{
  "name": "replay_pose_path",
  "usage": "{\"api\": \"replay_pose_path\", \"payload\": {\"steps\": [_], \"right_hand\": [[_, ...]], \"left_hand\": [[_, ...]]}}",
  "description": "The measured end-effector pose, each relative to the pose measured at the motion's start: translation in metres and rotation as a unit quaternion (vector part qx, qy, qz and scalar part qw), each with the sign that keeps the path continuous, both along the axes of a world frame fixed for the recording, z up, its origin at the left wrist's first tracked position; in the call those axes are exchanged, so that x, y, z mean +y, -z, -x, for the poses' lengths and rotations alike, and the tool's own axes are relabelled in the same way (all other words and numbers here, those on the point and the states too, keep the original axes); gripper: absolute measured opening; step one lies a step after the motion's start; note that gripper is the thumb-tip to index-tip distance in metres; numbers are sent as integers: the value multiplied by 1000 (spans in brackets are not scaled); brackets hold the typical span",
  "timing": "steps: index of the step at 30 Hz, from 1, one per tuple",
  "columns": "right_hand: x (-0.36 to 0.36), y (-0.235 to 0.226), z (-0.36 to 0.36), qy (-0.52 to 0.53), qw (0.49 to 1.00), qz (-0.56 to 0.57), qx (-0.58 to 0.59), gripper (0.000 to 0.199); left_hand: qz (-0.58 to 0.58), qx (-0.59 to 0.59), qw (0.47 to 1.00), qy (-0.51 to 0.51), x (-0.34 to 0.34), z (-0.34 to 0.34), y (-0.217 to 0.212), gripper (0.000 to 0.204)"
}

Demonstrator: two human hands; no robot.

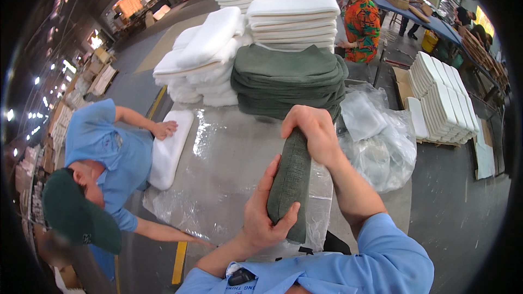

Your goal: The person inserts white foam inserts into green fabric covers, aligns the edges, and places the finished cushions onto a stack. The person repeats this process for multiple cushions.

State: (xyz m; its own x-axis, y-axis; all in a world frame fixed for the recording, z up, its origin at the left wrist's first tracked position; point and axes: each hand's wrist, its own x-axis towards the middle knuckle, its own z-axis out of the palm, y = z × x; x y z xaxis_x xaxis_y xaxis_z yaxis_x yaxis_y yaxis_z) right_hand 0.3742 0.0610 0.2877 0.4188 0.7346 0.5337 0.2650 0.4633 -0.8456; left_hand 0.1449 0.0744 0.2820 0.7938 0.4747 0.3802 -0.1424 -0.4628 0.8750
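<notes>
A dark green fabric-covered cushion (pixel 289 185) stands on its narrow edge between my hands, above the plastic-covered table (pixel 210 169). My left hand (pixel 260 215) grips its near part, thumb on the right face and fingers along the left. At its far end my right hand (pixel 314 130) is wrapped over the top corner. Just beyond that hand lies a stack of dark green fabric covers (pixel 289 79). What fills the held cushion is hidden by the fabric.
Stacks of white pads (pixel 294 19) rise behind the green covers. Clear plastic bags (pixel 378 136) lie to the right. At left a co-worker in a blue shirt (pixel 111 152) touches a white pad (pixel 171 152). Another person (pixel 361 22) stands beyond. White pads (pixel 441 98) are piled far right.
</notes>
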Motion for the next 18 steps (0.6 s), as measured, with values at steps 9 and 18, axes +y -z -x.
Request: {"api": "replay_pose_path", "payload": {"steps": [9, 18], "right_hand": [[-22, 20, 44, -102, 985, 92, 104, 90], [-14, 71, 92, -40, 989, 97, 107, 90]], "left_hand": [[54, -20, 990, 131, -7, 49, -2, 105], [-118, 5, 991, 62, -21, 73, -21, 92]]}}
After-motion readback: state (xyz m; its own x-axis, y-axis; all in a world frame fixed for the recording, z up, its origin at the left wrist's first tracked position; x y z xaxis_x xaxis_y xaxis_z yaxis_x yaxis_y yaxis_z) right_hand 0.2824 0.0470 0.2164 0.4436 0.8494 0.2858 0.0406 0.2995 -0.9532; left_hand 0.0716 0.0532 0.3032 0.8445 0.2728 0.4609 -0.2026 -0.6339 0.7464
